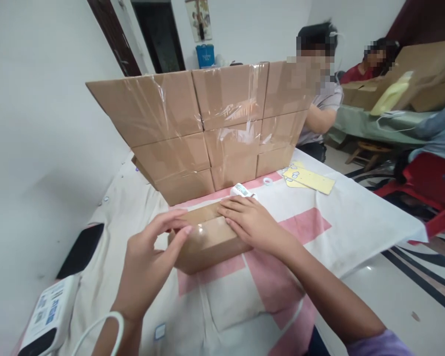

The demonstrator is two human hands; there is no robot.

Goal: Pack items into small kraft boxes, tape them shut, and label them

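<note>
A small closed cardboard box [207, 247] lies on the cloth-covered table in front of me. A shiny patch, seemingly clear tape, shows on its top near the left end. My left hand [152, 252] is at that end, thumb and fingers curled round the upper edge; the fingertips are partly hidden. My right hand [250, 222] rests flat across the right part of the lid, fingers stretched out together. Just behind the right fingers sits a small white item with a label [243, 190], partly covered.
Stacked cardboard boxes with clear tape [230, 128] form a wall behind the work spot. Yellow cards [313, 179] and a white ring [267, 181] lie at right. A black flat object [80, 249] and white device [52, 309] are at left. Other people sit beyond.
</note>
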